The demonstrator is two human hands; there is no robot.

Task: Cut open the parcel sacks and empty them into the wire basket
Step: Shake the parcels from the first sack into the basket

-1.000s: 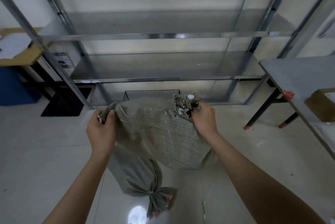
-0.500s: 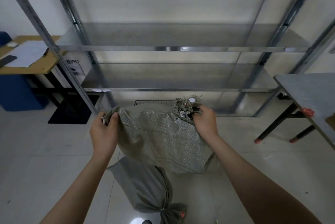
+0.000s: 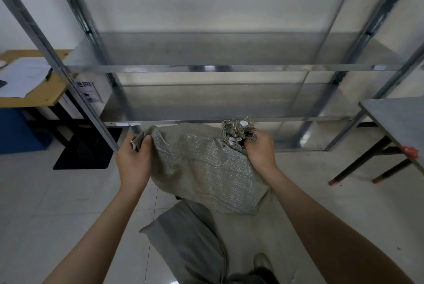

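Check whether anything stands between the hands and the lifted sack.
Nothing visible does. The left hand grips one corner of the lifted sack, and the right hand grips its frayed end. The second sack lies on the floor below, apart from both hands. The wire basket does not show in this view.

Tiled floor (image 3: pixel 68 203) w/ gear on it
Grey sack (image 3: pixel 188 244) lies flat nr bottom; black mat (image 3: pixel 87 157) at left; metal rack (image 3: pixel 206 67) stands behind.

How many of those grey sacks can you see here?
2. The raised sack is gripped by the left hand and right hand; the second sack lies on the floor beneath. Others may be hidden.
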